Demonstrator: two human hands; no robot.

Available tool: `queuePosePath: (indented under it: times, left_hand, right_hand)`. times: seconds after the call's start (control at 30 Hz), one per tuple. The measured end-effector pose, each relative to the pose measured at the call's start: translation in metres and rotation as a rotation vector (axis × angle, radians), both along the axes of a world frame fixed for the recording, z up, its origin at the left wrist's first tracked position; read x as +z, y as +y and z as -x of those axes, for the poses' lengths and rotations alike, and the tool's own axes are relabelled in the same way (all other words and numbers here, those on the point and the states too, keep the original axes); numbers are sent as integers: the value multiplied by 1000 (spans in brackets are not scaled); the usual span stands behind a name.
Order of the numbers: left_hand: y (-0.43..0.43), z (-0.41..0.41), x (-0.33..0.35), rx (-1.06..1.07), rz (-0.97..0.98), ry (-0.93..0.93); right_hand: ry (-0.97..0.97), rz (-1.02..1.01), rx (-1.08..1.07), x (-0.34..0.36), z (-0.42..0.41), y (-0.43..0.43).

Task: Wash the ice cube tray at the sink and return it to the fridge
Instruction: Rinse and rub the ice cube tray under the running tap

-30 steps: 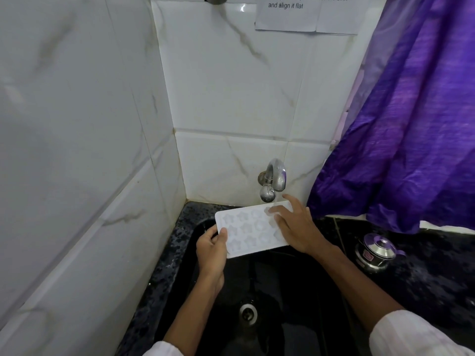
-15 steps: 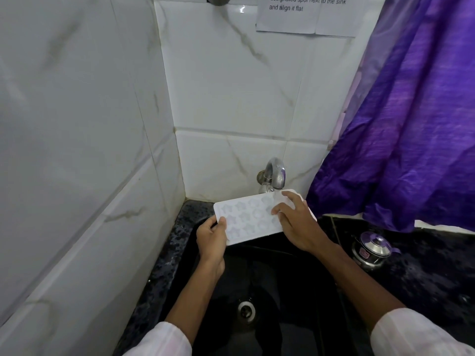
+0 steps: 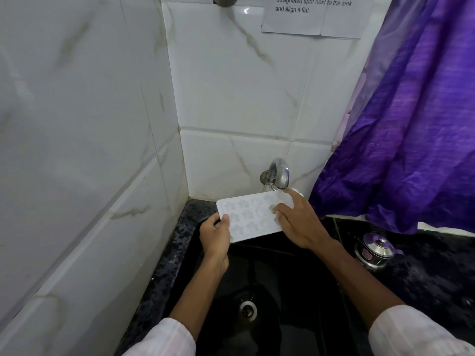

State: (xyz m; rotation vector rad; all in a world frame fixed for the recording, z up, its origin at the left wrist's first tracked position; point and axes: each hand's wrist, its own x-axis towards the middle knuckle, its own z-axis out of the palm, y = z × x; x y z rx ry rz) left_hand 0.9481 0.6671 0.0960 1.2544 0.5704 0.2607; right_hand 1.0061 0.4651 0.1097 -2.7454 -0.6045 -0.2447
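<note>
- In the head view, the white ice cube tray [image 3: 253, 217] is held over the far edge of the black sink [image 3: 295, 273], just under the metal tap [image 3: 277, 173]. Its star-shaped moulds face up.
- Our left hand [image 3: 214, 236] is clenched on the left short end of the tray, with the thumb on top and the other fingers below.
- Our right hand [image 3: 299, 223] is not clenched. Its fingers [image 3: 291, 194] lie spread and rather straight on top of the tray's right part, and the thumb is hidden.
- The round drain [image 3: 248, 308] sits in the sink bottom, nearer to us than the tray.
- A paper note [image 3: 311, 16] on the marbled white tiles [image 3: 231, 86] reads "designated spot next to the sink and align it flat"; the lines above are cut off.
- At right hangs a purple curtain [image 3: 411, 119].
- Below it, on the dark speckled counter [image 3: 442, 278], stands a small steel pot [image 3: 376, 250] with a purple lid and a red label too small to read.
</note>
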Motion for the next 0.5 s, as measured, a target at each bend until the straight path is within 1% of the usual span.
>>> queuePosePath:
  times: [0.1, 0.23, 0.43, 0.5]
  left_hand:
    - [1, -1, 0, 5, -9, 5]
    - [3, -1, 0, 9, -16, 1]
    - [2, -2, 1, 17, -42, -15]
    - [2, -2, 2, 18, -45, -19]
  right_hand:
    - [50, -42, -9, 0, 0, 3]
    - [18, 5, 17, -2, 0, 1]
    - [17, 10, -28, 1, 2, 6]
    - [-5, -21, -26, 1, 2, 7]
